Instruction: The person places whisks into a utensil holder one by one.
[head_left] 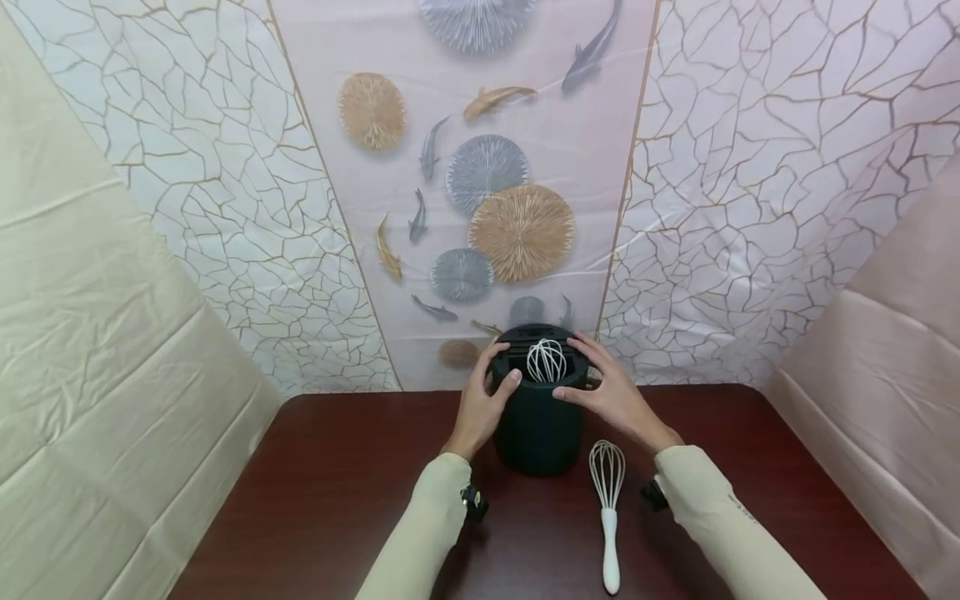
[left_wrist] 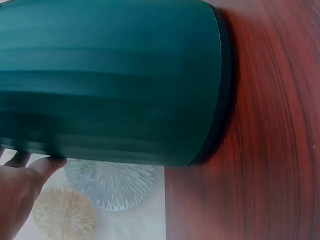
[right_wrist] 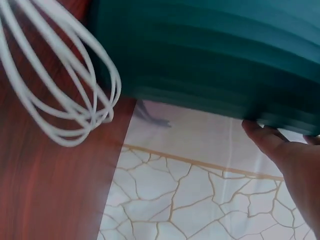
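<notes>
A dark green utensil holder (head_left: 538, 437) with a black top stands upright on the table. My left hand (head_left: 482, 408) grips its left side near the rim, thumb at the front and fingers farther back. On the opposite side my right hand (head_left: 618, 404) holds the rim the same way. The white wire head of a whisk (head_left: 546, 361) shows in the opening, its lower part hidden inside. Another whisk (head_left: 611, 542) with a white handle lies on the table right of the holder, wires pointing away from me. Both wrist views show the holder's ribbed wall (left_wrist: 110, 90) close up.
The reddish-brown table (head_left: 360, 500) ends at the back against a patterned cloth (head_left: 712, 208) with fish and round motifs. Beige cloth panels (head_left: 97, 400) flank the table on both sides. The loose whisk lies between the holder and my right forearm.
</notes>
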